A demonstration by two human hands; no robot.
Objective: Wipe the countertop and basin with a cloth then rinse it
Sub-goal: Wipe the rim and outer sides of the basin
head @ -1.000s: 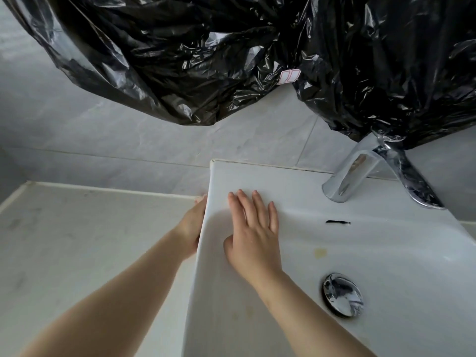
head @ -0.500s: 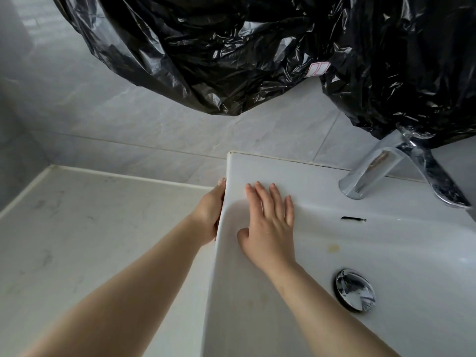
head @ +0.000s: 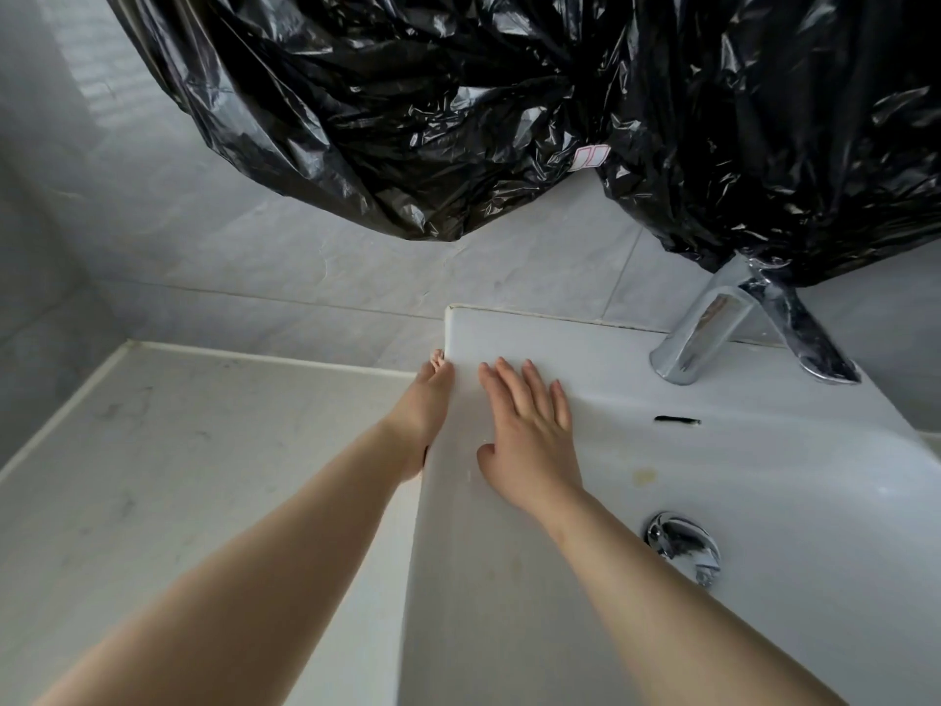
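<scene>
The white basin point(head: 509, 578) stands on a pale countertop point(head: 178, 476). My right hand point(head: 529, 430) lies flat on the basin's left rim, fingers straight and pointing at the back wall. My left hand point(head: 422, 415) presses against the outer left wall of the basin, with most of its fingers hidden behind that wall. A small crumpled pale pink bit, seemingly the cloth point(head: 437, 356), shows at its fingertips. How the left fingers hold it cannot be made out.
A chrome tap point(head: 713, 328) stands at the basin's back right, a chrome drain plug point(head: 682, 545) lies in the bowl, and a yellowish stain point(head: 644, 476) marks the inner wall. Black plastic bags point(head: 458, 109) hang low over the tap. A grey tiled wall point(head: 254, 267) stands behind.
Both hands have slid along the basin's left edge toward the back wall. The pink bit at my left fingertips has come into sight.
</scene>
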